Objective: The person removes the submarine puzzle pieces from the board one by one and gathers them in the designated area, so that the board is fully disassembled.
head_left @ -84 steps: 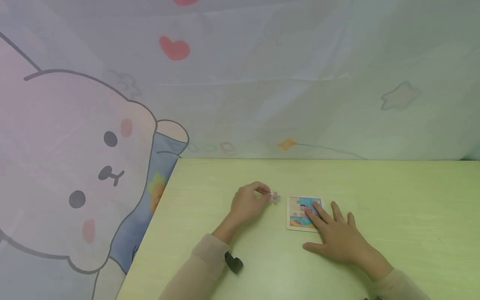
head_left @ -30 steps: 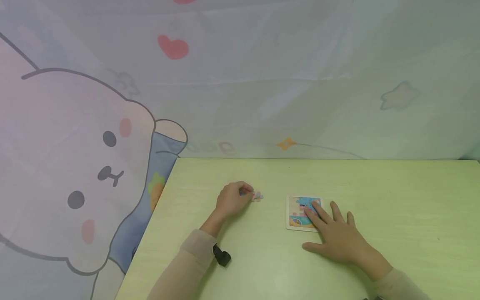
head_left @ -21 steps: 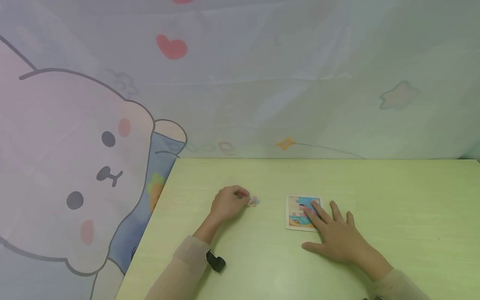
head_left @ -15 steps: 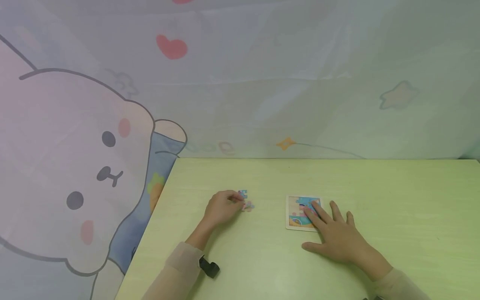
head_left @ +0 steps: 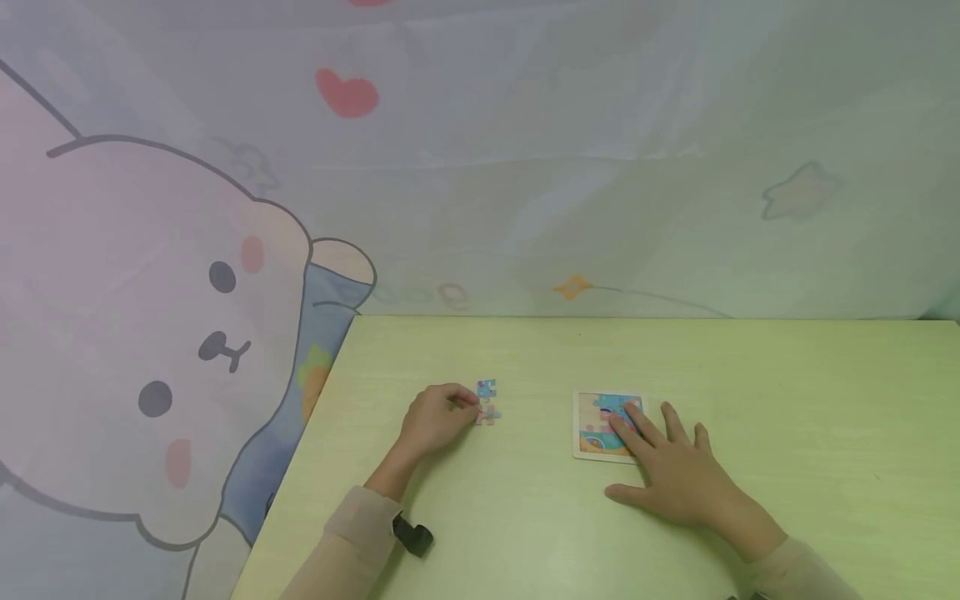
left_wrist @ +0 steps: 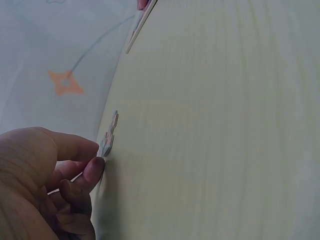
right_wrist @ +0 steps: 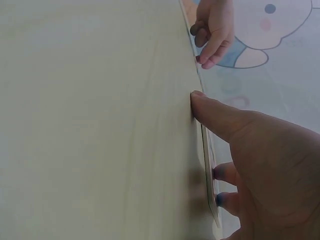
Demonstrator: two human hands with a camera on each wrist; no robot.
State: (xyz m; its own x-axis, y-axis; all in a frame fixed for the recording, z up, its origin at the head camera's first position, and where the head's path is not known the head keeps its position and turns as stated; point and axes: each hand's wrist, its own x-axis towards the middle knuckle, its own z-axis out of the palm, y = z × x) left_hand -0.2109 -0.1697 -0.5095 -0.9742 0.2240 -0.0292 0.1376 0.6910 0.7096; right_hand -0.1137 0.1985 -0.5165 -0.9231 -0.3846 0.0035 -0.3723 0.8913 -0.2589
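My left hand [head_left: 438, 419] pinches a pink and pale blue jigsaw piece [head_left: 489, 415] between thumb and forefinger, low over the table. Just beyond it lies a blue jigsaw piece [head_left: 487, 388]. The left wrist view shows the pinched piece [left_wrist: 106, 145] edge-on at the fingertips. My right hand [head_left: 678, 475] lies spread, its fingertips resting on a square puzzle board [head_left: 576, 429] with a pale frame. Several pieces with a blue, pink and orange picture are set in the board; its left part shows bare beige, and its right side is covered by the fingers.
The pale yellow-green table [head_left: 525, 533] meets a hanging cloth [head_left: 525, 208] printed with a bear, hearts and stars along its back edge. A black wrist strap piece [head_left: 412, 535] hangs by the left sleeve.
My left hand has moved left, away from the board, and a little nearer, carrying the pink piece. The blue piece, earlier behind the fingers, now shows. My right hand stays put.
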